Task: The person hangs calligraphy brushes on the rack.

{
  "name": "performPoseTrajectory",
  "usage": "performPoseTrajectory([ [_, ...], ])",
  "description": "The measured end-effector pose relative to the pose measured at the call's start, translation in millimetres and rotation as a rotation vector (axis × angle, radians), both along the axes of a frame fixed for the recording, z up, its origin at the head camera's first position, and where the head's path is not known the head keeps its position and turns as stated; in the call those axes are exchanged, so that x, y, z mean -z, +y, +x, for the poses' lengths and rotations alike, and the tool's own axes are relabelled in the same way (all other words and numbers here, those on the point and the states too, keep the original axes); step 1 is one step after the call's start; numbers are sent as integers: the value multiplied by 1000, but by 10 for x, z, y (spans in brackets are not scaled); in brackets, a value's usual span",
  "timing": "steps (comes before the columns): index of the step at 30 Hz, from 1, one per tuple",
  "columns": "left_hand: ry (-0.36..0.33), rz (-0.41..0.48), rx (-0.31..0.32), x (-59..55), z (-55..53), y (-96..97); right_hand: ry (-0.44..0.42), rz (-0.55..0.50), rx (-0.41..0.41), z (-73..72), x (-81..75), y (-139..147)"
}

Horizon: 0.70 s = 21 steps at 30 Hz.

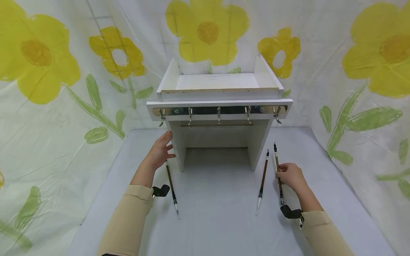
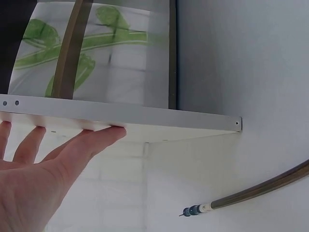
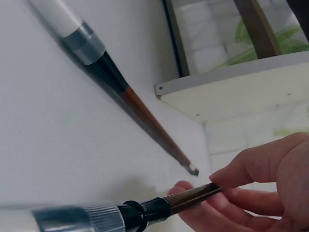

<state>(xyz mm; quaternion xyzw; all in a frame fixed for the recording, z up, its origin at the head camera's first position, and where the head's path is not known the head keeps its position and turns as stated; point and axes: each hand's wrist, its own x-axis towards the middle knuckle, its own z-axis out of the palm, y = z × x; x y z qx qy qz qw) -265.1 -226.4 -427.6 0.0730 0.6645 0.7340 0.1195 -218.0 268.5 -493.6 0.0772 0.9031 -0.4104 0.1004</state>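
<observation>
My right hand (image 1: 292,174) pinches a writing brush (image 1: 277,160) by its handle, right of a white shelf unit (image 1: 176,145). In the right wrist view, thumb and fingers grip the dark handle (image 3: 193,197). My left hand (image 1: 158,153) rests its fingertips against the outer left side panel. The left wrist view shows those fingers (image 2: 104,135) extended along the panel (image 2: 145,118). A second brush (image 1: 264,174), reddish-brown with a covered white tip, lies between the unit and the held brush. Another brush (image 1: 171,183) lies below the left hand, tip towards me.
A metal rail with several hooks (image 1: 219,115) runs across the unit's front, and a thin rod (image 1: 217,125) spans beneath it. Flower-patterned cloth (image 1: 96,199) hangs behind and at both sides of the pale table (image 1: 217,220).
</observation>
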Motion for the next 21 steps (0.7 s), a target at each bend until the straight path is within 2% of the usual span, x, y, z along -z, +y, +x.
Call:
performPoseTrajectory([
  [4,-1,-6,-1,-3,5,2,8,-85,20,36,-48,-2],
  [8,-3,-7,-6,4,11,-7,50,-129,41,73,-127,-18],
  [21,2,-17,-12,23,-10,-4,312,-186,79,214,-447,-92],
])
